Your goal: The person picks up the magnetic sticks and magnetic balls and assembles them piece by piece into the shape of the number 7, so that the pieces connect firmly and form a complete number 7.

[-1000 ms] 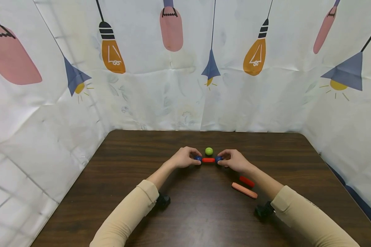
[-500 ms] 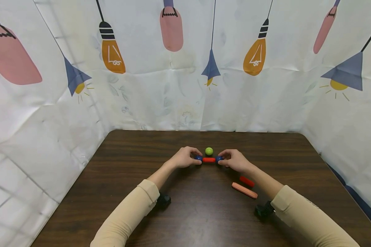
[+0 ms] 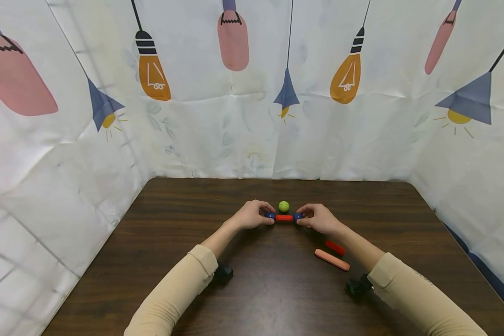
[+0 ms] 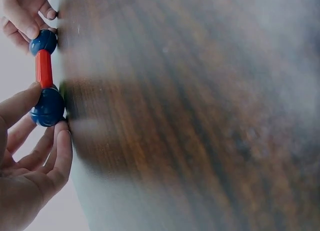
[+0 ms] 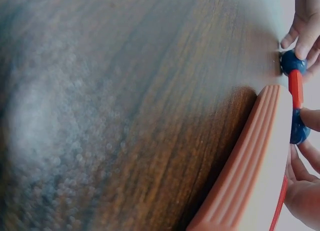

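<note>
A short red ribbed rod point(image 3: 284, 218) lies between two blue balls, one at each end, forming a straight dumbbell shape near the table's far side. My left hand point(image 3: 251, 215) pinches the left blue ball point(image 4: 48, 108) between thumb and fingers. At the other end, my right hand point(image 3: 321, 219) holds the right blue ball point(image 5: 299, 128) the same way. Just behind the rod sits a lime green ball point(image 3: 283, 206), mostly hidden in the left wrist view.
A longer salmon-coloured ribbed bar point(image 3: 332, 259) lies on the dark wooden table point(image 3: 185, 210), near my right forearm. Beside it is another red rod point(image 3: 335, 247). A white patterned curtain point(image 3: 218, 140) surrounds the table's back and sides.
The red rod and both blue balls have shifted very slightly to the right along with my hands. Both grips look the same.
</note>
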Available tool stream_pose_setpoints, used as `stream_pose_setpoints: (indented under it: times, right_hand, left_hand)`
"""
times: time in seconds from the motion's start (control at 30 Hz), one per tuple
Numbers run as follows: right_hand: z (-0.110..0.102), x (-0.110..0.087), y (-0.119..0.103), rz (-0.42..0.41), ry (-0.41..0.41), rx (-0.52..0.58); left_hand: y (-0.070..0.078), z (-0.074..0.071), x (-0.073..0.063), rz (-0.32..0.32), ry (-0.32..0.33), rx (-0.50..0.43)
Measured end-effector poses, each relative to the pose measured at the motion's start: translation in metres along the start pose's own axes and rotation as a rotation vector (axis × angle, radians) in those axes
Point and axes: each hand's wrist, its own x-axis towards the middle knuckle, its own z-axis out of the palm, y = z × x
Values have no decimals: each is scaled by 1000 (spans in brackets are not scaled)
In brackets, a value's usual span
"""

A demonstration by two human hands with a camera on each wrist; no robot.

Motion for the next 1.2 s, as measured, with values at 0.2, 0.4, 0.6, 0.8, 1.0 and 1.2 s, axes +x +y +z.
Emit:
stream_pose_setpoints:
  times: [0.2, 0.4, 0.6, 0.8, 1.0, 1.2]
  right_hand:
    - [0, 1, 1, 2, 1, 4]
    - [-1, 1, 2, -15, -8, 3]
    - [-2, 1, 1, -22, -11, -5]
    - [-1, 1, 0, -29, -12, -19]
    - [-1, 1, 0, -33, -10, -22]
    - [0, 2, 2, -34, -3, -27]
  left_hand:
    - [1, 0, 0, 0, -1, -8]
    - [2, 4, 3, 0, -2, -21]
    - [5, 6, 5, 11, -2, -36]
    - [7, 7, 5, 13, 2, -57]
    - [7, 10, 8, 5, 18, -60]
    - [8, 10, 9, 10, 20, -56]
